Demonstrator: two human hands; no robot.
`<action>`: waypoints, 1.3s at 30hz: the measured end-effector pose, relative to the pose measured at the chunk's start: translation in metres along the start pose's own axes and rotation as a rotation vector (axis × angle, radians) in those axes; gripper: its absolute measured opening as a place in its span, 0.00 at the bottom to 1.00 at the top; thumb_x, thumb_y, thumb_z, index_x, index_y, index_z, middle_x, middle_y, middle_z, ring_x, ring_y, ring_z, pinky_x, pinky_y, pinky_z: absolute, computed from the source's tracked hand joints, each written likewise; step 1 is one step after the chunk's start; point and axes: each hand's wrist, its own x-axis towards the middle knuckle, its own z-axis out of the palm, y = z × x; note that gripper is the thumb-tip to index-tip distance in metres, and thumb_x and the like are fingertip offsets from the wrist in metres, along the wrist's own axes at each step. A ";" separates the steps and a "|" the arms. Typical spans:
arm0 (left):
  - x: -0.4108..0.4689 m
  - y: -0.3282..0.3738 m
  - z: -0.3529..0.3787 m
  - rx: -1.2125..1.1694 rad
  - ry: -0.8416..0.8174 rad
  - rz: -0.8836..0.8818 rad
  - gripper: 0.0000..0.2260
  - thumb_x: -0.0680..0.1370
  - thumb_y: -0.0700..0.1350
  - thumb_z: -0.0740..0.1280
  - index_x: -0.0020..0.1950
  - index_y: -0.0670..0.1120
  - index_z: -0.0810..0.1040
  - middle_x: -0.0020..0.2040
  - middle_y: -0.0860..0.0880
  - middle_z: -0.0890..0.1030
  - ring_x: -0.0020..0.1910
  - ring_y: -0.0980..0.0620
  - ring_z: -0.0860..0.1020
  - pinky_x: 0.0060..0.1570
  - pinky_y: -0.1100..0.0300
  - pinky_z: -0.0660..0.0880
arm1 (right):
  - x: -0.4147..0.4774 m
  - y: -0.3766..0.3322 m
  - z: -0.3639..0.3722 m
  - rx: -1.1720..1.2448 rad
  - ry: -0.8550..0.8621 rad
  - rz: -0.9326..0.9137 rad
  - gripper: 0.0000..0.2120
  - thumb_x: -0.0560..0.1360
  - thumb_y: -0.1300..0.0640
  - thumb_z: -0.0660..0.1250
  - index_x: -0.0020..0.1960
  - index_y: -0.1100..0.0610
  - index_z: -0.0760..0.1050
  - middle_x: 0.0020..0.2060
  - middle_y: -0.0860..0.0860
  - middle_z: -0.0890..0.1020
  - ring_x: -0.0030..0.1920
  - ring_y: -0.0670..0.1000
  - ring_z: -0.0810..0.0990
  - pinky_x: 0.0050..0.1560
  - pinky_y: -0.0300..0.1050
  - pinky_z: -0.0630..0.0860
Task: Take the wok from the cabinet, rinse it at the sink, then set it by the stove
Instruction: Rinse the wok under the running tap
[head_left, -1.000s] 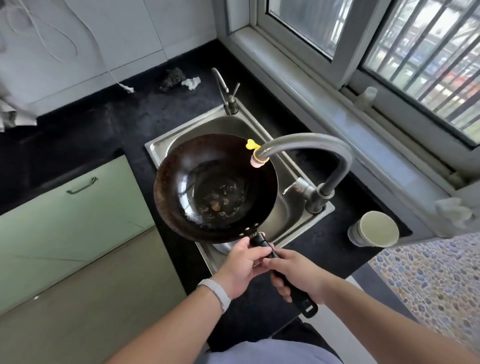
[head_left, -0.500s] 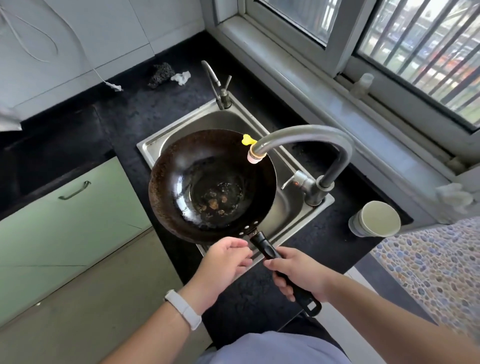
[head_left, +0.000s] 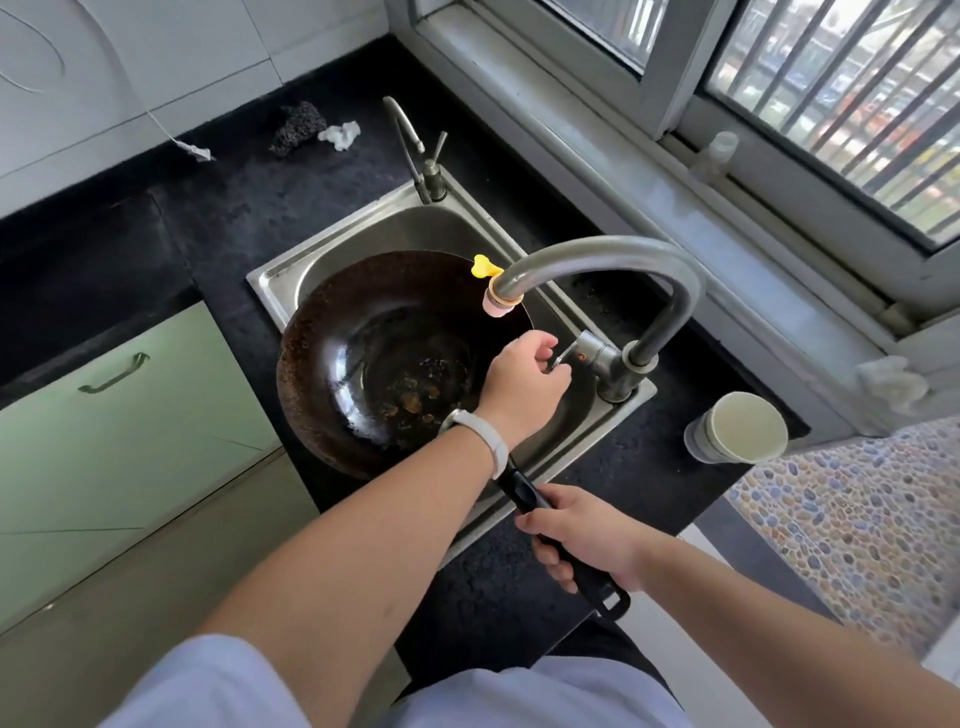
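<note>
- One green drawer (head_left: 130, 415) with one metal pull sat at the left of the frame.
- On the black counter (head_left: 218, 218), in the upper left, lay one dark scrubber (head_left: 297, 127) and one white scrap (head_left: 340, 134), just beside each other.
- There were two taps. One small tap (head_left: 415, 150) stood at the top of the one sink (head_left: 270, 283). One big tap (head_left: 613, 257) curved over the sink from the right.
- One dark wok (head_left: 363, 364) was in the middle of the frame, held over the sink. Its rim was under the big tap's pink tip. Brown bits were stuck in its bottom.
- Two hands showed. The left hand (head_left: 524, 379), with one white wristband (head_left: 491, 441), was stretched across the wok. Its fingers were curled round the lever (head_left: 571, 358) of the big tap.
- The right hand (head_left: 587, 535), low and right of the middle, was wrapped tight round the wok's black handle (head_left: 519, 488).
- One pale cup (head_left: 737, 426) stood on the counter at the right, near the foot of the big tap.
- Half a second before, the left hand was down by the black handle with loose fingers and held nothing. It had since gone up to the lever.
- One second before, both hands held the black handle. Now only the right hand did.
- The wok had stayed over the sink, under the big tap.
</note>
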 end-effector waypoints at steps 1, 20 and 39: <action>0.003 -0.003 0.001 0.018 -0.014 0.006 0.16 0.78 0.44 0.68 0.65 0.44 0.76 0.59 0.47 0.79 0.56 0.52 0.78 0.57 0.60 0.74 | 0.001 0.000 0.000 -0.001 -0.005 -0.002 0.03 0.81 0.62 0.62 0.51 0.58 0.68 0.27 0.53 0.71 0.24 0.51 0.67 0.25 0.43 0.68; 0.019 -0.016 0.017 0.100 0.087 0.055 0.08 0.77 0.41 0.67 0.54 0.44 0.83 0.46 0.49 0.83 0.46 0.53 0.80 0.48 0.64 0.75 | 0.018 0.003 -0.014 -0.035 -0.069 -0.055 0.03 0.79 0.62 0.62 0.50 0.58 0.68 0.26 0.51 0.71 0.23 0.50 0.69 0.26 0.44 0.68; 0.019 -0.009 0.037 0.206 0.246 0.041 0.13 0.80 0.38 0.61 0.60 0.39 0.81 0.55 0.42 0.82 0.55 0.44 0.78 0.52 0.59 0.73 | 0.025 0.004 -0.020 -0.034 -0.075 -0.063 0.03 0.78 0.64 0.62 0.50 0.59 0.69 0.26 0.51 0.71 0.24 0.49 0.69 0.25 0.43 0.69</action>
